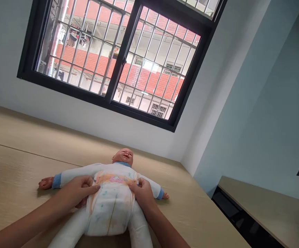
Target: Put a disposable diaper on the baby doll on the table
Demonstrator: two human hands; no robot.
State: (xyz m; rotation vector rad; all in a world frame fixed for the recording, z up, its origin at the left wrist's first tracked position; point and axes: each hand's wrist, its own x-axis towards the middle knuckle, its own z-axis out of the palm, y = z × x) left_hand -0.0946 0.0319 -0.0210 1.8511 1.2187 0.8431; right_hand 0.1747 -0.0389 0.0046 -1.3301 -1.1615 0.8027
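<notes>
A baby doll lies on its back, head toward the window and arms spread to both sides. It wears white clothes with blue cuffs and a blue collar. Round its hips is a white diaper with an orange and pink printed waistband and a line down the front. My left hand pinches the diaper's waist edge on the left side. On the opposite side my right hand has its thumb and fingers closed on the other waist edge. The doll's feet are outside the view.
The doll rests on a light wood table that reaches the wall. Behind it is a dark-framed window with metal bars. Another wood-topped table with a dark front stands to the right.
</notes>
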